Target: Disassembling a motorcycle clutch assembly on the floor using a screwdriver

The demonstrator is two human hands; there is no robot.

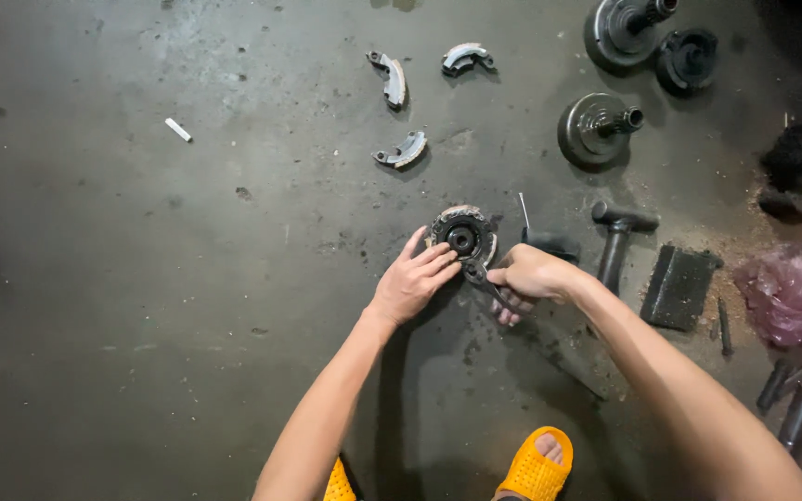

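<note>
A round black clutch-like part (462,234) with a dark centre hole lies on the concrete floor. My left hand (413,281) rests flat against its lower left edge, fingers spread. My right hand (528,276) grips the handles of dark pliers (482,279), whose jaws touch the part's lower right rim. Three curved grey shoe pieces (401,151) (392,78) (465,58) lie apart on the floor beyond.
Round metal pulley parts with shafts (596,127) (626,28) sit at the upper right. A black hammer-like tool (617,237), a dark flat block (679,286) and a pink plastic bag (788,291) lie right. My yellow sandals (536,467) show below.
</note>
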